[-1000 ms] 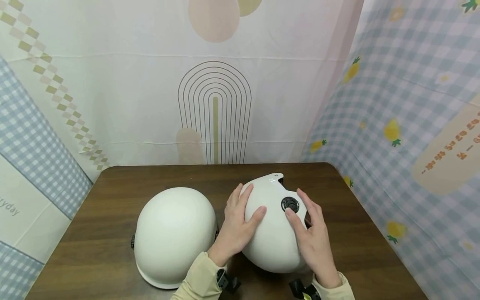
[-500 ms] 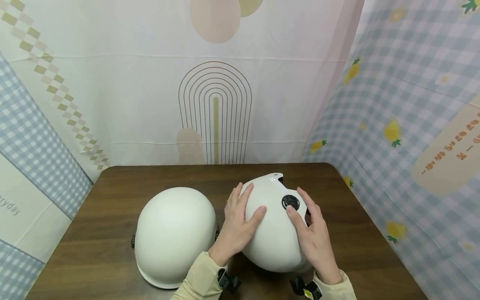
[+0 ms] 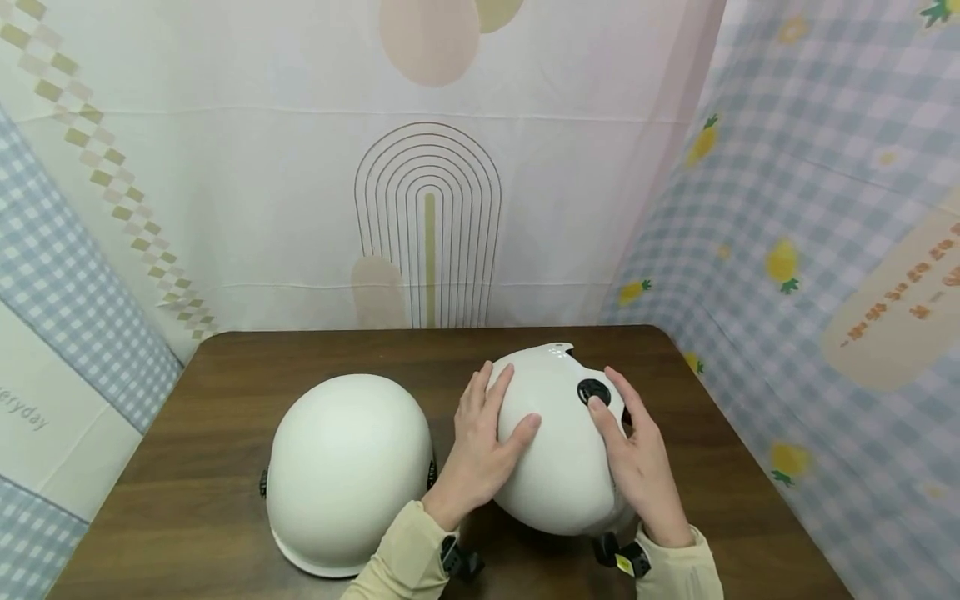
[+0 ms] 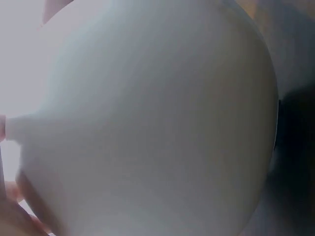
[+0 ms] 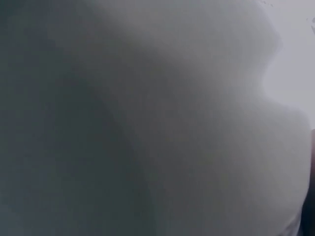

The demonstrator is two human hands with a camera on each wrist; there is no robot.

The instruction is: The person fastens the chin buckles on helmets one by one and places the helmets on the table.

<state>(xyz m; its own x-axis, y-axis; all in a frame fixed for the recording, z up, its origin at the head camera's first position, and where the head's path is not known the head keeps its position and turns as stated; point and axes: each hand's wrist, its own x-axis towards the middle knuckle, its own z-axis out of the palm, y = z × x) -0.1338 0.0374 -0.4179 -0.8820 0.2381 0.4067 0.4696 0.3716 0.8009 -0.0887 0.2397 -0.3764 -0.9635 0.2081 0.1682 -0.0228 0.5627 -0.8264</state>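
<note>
A white helmet [image 3: 551, 467] with a round black disc [image 3: 593, 392] on its shell is tilted on its side at the right of the table in the head view. My left hand [image 3: 477, 454] lies on its left side, fingers fairly straight and thumb spread over the shell. On the other side my right hand [image 3: 641, 462] grips the edge by the cutout, its thumb beside the disc; its far fingers are hidden. Pale shell of the helmet [image 4: 157, 123] fills most of the left wrist view. The right wrist view shows blurred shell [image 5: 221, 123].
A second white helmet [image 3: 348, 475] stands dome up to the left, close to my left forearm, with black fittings at its sides. Both are on a brown wooden table [image 3: 217, 433]. Patterned cloths [image 3: 570, 192] hang behind and at the sides.
The helmet in my hands has shifted slightly right and away from me, and its black disc has moved up and right. My right hand has moved with it; the other helmet stays put.
</note>
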